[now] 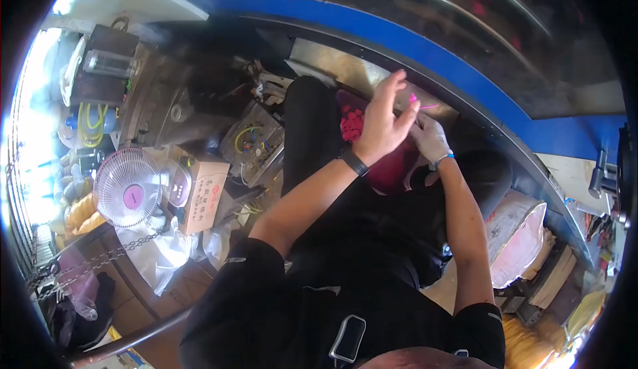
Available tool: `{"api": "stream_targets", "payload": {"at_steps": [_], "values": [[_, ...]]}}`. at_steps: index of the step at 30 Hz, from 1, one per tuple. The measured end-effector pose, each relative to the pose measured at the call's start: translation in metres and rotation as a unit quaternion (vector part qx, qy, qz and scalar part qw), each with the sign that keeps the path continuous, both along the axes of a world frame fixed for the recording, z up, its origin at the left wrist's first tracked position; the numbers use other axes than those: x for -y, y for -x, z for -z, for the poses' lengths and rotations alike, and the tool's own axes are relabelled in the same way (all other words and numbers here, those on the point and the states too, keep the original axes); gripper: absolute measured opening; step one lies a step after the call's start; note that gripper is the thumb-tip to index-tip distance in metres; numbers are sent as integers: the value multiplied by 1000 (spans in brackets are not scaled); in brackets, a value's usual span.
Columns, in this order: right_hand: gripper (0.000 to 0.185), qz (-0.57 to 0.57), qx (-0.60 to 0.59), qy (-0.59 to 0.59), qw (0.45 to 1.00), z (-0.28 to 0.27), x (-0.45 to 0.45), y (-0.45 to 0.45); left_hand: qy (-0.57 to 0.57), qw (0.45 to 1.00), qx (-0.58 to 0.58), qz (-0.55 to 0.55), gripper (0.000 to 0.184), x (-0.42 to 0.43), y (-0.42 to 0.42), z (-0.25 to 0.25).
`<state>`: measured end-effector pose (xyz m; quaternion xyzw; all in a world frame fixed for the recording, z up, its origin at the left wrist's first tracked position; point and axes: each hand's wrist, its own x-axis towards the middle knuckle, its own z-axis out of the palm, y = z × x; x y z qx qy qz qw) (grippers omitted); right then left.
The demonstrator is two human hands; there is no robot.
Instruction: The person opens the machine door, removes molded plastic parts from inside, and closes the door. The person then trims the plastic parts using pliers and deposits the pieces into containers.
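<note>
My left hand (384, 122), bare with a dark wristband, is raised with its thumb and fingers apart and nothing visibly held. A small bright pink piece (413, 98) shows just beyond its thumb tip, with a thin pink strand to the right. My right hand (433, 142), in a pale glove, is beside it with fingers drawn together; what they grip is too small to make out. Red-pink pieces (351, 124) lie left of my left hand. Below both hands, a dark red surface (389, 173) shows between my legs.
A blue-edged machine (458, 77) spans the area ahead, with a metal ledge (342, 63) under it. At the left are a fan (129, 188), a cardboard box (205, 196) and a cluttered metal plate (251, 144). A whitish sack (515, 236) stands at the right.
</note>
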<state>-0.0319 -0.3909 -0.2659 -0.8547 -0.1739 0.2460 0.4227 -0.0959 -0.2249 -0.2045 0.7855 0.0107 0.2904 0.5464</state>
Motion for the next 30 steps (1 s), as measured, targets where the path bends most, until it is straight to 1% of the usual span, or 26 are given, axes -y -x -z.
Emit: {"api": "stream_targets", "payload": {"at_steps": [1, 3, 5, 6, 7, 8, 9, 11, 15, 17, 18, 20, 23, 24, 27, 29, 30], "values": [[23, 3, -54, -5, 999, -10, -5, 2, 13, 999, -26, -14, 64, -8, 3, 13], [22, -10, -71, -4, 997, -27, -11, 6, 4, 999, -43, -17, 63, -17, 9, 43], [21, -26, -77, -3, 997, -25, -14, 8, 5, 999, -53, -10, 59, -15, 18, 65], [21, -35, -75, -3, 997, -19, -14, 8, 10, 999, -45, -17, 54, -11, 23, 66], [20, -47, -77, 1, 996, -12, -15, 11, 46, 993, -104, 19, 50, -5, 30, 69], [20, -35, -99, 4, 994, -6, -13, 12, 51, 992, -106, 35, 47, -2, 33, 71], [20, -44, -94, 1, 995, -3, -13, 12, 56, 991, -107, 49, 45, -1, 33, 65], [20, -60, -84, -5, 995, 4, -12, 12, 53, 993, -97, 32, 40, 2, 29, 73], [20, -49, -126, 1, 991, 0, -17, 14, 33, 997, -63, 2, 28, 2, 20, 76], [20, -63, -137, -8, 988, -4, -19, 14, 37, 994, -102, -1, 22, -1, 20, 77], [20, -67, -151, 10, 986, -10, -21, 14, 38, 992, -121, -1, 19, -2, 20, 78], [20, -74, -178, 46, 980, -21, -25, 15, 33, 994, -103, -21, 16, -1, 18, 81], [20, -85, -154, 32, 984, -3, -16, 12, 18, 993, -92, -65, 14, -4, 16, 83], [20, -70, -147, 23, 986, -1, -16, 12, 12, 992, -92, -81, 14, -5, 16, 83], [21, -2, -134, -9, 991, -3, -14, 8, 83, 986, -111, -88, 12, -9, 11, 81], [22, 66, -135, -38, 988, -12, -15, 5, 97, 988, -81, -92, 10, -7, 6, 98], [24, 89, -156, -85, 980, -12, -13, 3, 118, 985, -100, -77, 10, -7, 7, 102]]}}
